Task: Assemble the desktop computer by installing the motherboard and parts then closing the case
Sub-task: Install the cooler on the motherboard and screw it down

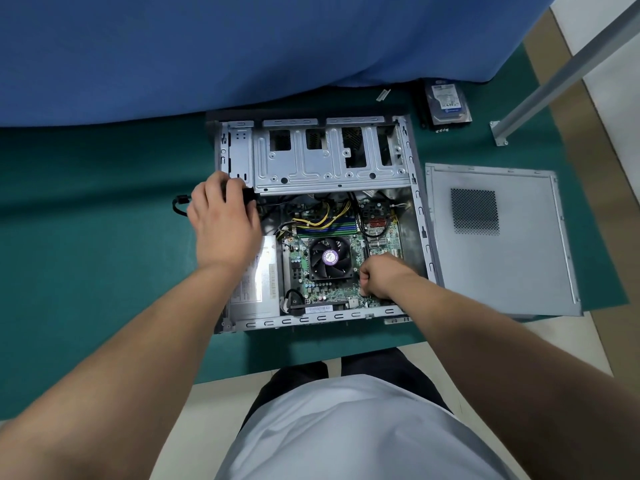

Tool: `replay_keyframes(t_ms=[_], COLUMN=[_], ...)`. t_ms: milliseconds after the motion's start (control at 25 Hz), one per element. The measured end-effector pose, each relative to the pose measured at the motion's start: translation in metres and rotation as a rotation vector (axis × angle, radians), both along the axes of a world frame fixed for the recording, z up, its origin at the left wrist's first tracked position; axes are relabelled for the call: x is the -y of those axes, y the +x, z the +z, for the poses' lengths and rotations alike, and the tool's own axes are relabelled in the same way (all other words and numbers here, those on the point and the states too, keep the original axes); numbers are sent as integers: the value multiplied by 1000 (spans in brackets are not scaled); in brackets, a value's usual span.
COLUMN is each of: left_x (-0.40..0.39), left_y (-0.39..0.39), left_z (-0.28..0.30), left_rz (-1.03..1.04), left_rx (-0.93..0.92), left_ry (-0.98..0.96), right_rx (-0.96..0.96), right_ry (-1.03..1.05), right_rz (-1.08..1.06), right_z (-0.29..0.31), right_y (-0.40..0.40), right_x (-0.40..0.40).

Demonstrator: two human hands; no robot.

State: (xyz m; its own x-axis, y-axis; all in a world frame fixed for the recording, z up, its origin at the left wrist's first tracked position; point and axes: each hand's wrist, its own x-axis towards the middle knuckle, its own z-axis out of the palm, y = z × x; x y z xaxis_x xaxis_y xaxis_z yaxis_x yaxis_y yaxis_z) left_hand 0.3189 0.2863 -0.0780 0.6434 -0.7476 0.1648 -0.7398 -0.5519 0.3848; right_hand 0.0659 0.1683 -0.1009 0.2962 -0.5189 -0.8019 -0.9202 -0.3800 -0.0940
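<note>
The open case (420, 216) is laid flat on a green mat (86, 220), the motherboard (322, 289) seated inside. A black connector (247, 195) is gripped by the left hand (225, 223) at the case's left wall. The right hand (379, 275) is curled into a fist on the board; whether anything is pinched cannot be told

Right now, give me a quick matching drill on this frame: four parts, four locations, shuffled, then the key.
Things:
1. hard drive
2. side panel
3. cooler fan
4. power supply

Places:
A. on the motherboard, middle of the open case
B. flat on the green mat, right of the case
C. inside the case, along its left wall
D. on the mat beyond the case's far right corner

Pairs: 1-D, 2-B, 3-A, 4-C
</note>
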Motion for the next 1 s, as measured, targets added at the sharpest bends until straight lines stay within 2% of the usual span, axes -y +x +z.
replay_keyframes(t_ms=[120,240,320,360,440,520,560,600,680,800,1000], left_x=[-1,-1,-2,-2,-3,5,13,23,45,66,73], left_y=[-1,0,0,0,-1,0,1,2,1,-3,-6], left_z=[0,0,1,1,4,10,14,18,23,27,29], left_rz=[-13,-59,-109,-146,-232,-321,-364,-394,-409,-396,-446], left_rx=[5,15,44,66,109,120,111,98,92,152,239], left_ry=[-10,-30,-14,-1,30,87,140,202,332,477,573], right_rx=[-9,-25,32,100,297,404,377,320,202,183,279], right_ry=[-3,-42,-118,-211,-525,-797,-809,-733,-490,-424,-427], right_rz=[37,177,249,288,342,287,201,90,-83,-58,-21], right_z=[3,17,31,40,56,68,73,76,79,80,85], right_y=[0,5,6,5,-4,-17,-23,-26,-24,-23,-33], right_x=[-2,-6,-7,-7,-1,13,20,27,36,42,45])
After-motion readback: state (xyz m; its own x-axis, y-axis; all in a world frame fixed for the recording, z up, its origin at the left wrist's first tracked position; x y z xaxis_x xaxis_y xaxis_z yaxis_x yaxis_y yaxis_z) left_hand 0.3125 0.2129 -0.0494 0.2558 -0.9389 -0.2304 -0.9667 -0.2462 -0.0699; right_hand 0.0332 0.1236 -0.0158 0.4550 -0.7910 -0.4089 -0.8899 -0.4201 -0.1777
